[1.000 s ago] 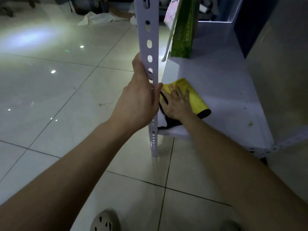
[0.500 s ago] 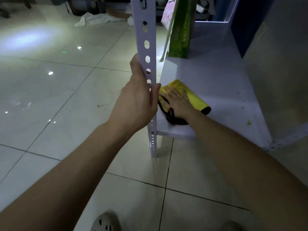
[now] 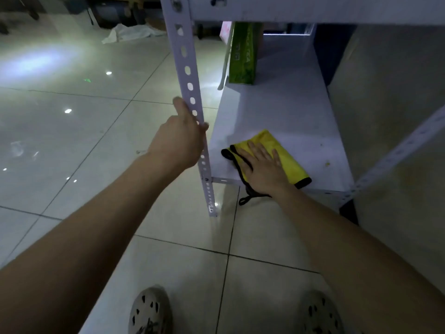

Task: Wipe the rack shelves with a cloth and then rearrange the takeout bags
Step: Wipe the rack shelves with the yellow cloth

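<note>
Now your right hand [image 3: 265, 169] has slid the yellow cloth [image 3: 287, 160] away from the post [image 3: 186, 68], fingers flat and spread pressing it at the shelf [image 3: 277, 112] front edge, black loop [image 3: 244, 201] hanging over, bare shelf beyond your fingertips up to the green bag [image 3: 243, 56], left hand [image 3: 179, 145] still curled round the post.

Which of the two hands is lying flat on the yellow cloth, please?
The right hand, flat on the cloth; the left hand grips the rack post instead.

The folded yellow microfibre cloth [image 3: 289, 160] lay on the white metal bottom shelf [image 3: 277, 112], just right of the perforated white steel post [image 3: 180, 78]; the green paper takeout bag [image 3: 242, 59] stood farther back, right of that post.
</note>
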